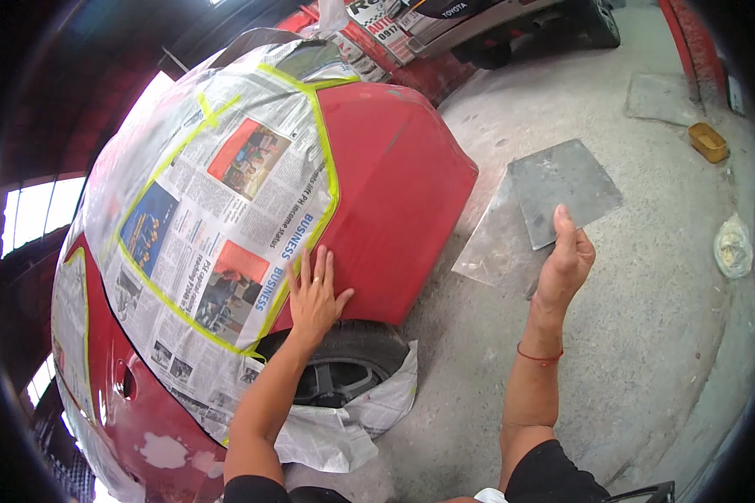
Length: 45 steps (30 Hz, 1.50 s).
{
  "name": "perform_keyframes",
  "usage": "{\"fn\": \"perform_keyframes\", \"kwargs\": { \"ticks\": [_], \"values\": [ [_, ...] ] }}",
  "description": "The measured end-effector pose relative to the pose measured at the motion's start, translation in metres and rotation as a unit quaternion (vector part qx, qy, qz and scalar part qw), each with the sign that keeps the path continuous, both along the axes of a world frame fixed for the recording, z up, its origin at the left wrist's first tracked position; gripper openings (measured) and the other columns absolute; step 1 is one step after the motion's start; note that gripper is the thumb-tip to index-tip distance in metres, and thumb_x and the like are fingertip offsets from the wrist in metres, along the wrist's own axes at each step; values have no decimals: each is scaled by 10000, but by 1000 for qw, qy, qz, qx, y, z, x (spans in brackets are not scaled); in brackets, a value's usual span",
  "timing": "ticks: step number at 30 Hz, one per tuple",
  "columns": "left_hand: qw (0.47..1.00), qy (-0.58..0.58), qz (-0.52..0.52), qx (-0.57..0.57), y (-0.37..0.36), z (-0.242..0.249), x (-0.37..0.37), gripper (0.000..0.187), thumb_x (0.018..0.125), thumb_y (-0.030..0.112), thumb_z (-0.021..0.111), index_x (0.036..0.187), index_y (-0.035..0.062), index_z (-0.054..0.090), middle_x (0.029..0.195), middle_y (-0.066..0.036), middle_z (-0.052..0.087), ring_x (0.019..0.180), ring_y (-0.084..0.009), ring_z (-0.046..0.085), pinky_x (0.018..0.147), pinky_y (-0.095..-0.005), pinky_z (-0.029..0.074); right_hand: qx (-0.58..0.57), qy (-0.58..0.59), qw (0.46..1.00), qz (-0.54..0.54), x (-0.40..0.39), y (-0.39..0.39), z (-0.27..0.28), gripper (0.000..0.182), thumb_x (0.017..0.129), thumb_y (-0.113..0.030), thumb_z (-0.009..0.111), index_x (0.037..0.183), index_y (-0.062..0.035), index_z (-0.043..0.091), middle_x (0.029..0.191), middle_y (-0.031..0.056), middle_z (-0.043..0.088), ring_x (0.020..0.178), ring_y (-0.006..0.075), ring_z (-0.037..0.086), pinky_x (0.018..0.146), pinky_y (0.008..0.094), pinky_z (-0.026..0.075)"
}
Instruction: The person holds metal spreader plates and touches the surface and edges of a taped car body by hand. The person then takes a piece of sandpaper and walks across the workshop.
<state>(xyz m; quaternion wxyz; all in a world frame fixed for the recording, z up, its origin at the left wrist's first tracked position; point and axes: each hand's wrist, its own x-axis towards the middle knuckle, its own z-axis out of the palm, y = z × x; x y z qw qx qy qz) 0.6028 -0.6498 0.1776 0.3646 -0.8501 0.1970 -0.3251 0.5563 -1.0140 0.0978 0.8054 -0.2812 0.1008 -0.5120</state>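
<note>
My left hand [315, 295] lies with spread fingers on the red car's rear panel [386, 201], its fingertips at the edge of the yellow-green masking tape [334, 180]. Taped newspaper [260, 201] covers the side window area next to it. My right hand [564, 264] is closed on a flat dark grey plate [566, 189], thumb on top, held out over the floor. A second, lighter grey sheet [491, 239] shows beneath the plate, overlapped by it. A small dark tip [531, 290] pokes out below the right hand.
Below the panel is the car's wheel [344, 373], with loose masking paper [331, 444] hanging around it. A yellow-brown container [708, 142] and a clear plastic bag [733, 247] lie on the concrete floor at right. Another vehicle [503, 29] stands at the back.
</note>
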Motion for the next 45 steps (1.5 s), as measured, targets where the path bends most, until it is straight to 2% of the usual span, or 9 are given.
{"fn": "perform_keyframes", "kwargs": {
  "ticks": [9, 12, 17, 20, 24, 29, 38, 41, 45],
  "values": [
    [992, -45, 108, -53, 60, -47, -87, 895, 875, 564, 606, 1474, -58, 369, 1600, -191, 267, 1497, -419, 146, 1175, -651, 53, 10, 5, 1000, -2, -4, -4, 1, 471, 953, -214, 636, 525, -160, 445, 529, -111, 385, 545, 6, 289, 516, 235, 202],
    [990, -6, 130, -62, 63, -59, -115, 869, 885, 546, 609, 1463, -63, 384, 1586, -200, 293, 1499, -422, 131, 1165, -670, 43, 14, -3, 1000, -12, -1, -4, 2, 472, 952, -213, 635, 525, -158, 445, 527, -110, 386, 535, 5, 285, 509, 233, 198],
    [998, 34, 20, -53, 78, -76, -144, 806, 885, 419, 657, 1445, -91, 381, 1544, -264, 329, 1467, -454, 219, 1182, -629, 94, 3, 11, 1000, -27, -2, 0, -1, 467, 951, -214, 633, 524, -156, 454, 518, -104, 398, 516, 6, 284, 502, 232, 195],
    [990, -27, 38, -136, 51, -50, -134, 845, 887, 416, 658, 1461, -111, 331, 1547, -296, 297, 1467, -460, 212, 1182, -615, 101, -22, 26, 999, -21, -3, 1, -3, 468, 948, -212, 637, 520, -153, 457, 523, -103, 407, 523, 7, 291, 501, 233, 196],
    [986, -59, 98, -123, 54, -42, -104, 914, 897, 507, 613, 1467, -137, 302, 1561, -312, 259, 1481, -446, 189, 1183, -607, 100, 9, -5, 999, -30, -4, 5, 9, 477, 948, -209, 635, 514, -147, 445, 517, -102, 398, 519, 9, 288, 496, 231, 191],
    [988, -37, 108, -104, 49, -64, -83, 911, 919, 567, 538, 1458, -136, 328, 1583, -306, 211, 1504, -411, 145, 1196, -602, 54, 18, -1, 1000, -17, -7, 2, 7, 479, 948, -211, 633, 513, -144, 443, 517, -103, 391, 521, 9, 287, 501, 231, 190],
    [994, 46, 65, -78, 34, -78, -69, 848, 906, 502, 586, 1443, -118, 372, 1567, -304, 254, 1495, -416, 175, 1196, -607, 74, 43, -20, 998, -27, -11, -8, 9, 463, 946, -210, 629, 519, -153, 458, 521, -111, 378, 530, 6, 280, 512, 232, 180],
    [994, -25, 61, -90, 32, -59, -67, 868, 905, 490, 594, 1460, -122, 328, 1552, -336, 252, 1478, -453, 196, 1190, -601, 99, 14, 7, 999, -37, -11, -6, 6, 456, 940, -209, 638, 519, -160, 469, 521, -112, 381, 537, 5, 283, 518, 232, 185],
    [982, -103, 99, -127, 50, -45, -65, 896, 925, 512, 579, 1493, -110, 274, 1580, -305, 222, 1486, -424, 199, 1186, -592, 126, 10, 3, 1000, -10, -11, -7, 3, 464, 936, -207, 647, 514, -150, 461, 523, -116, 381, 543, 2, 286, 521, 235, 191]
  ]
}}
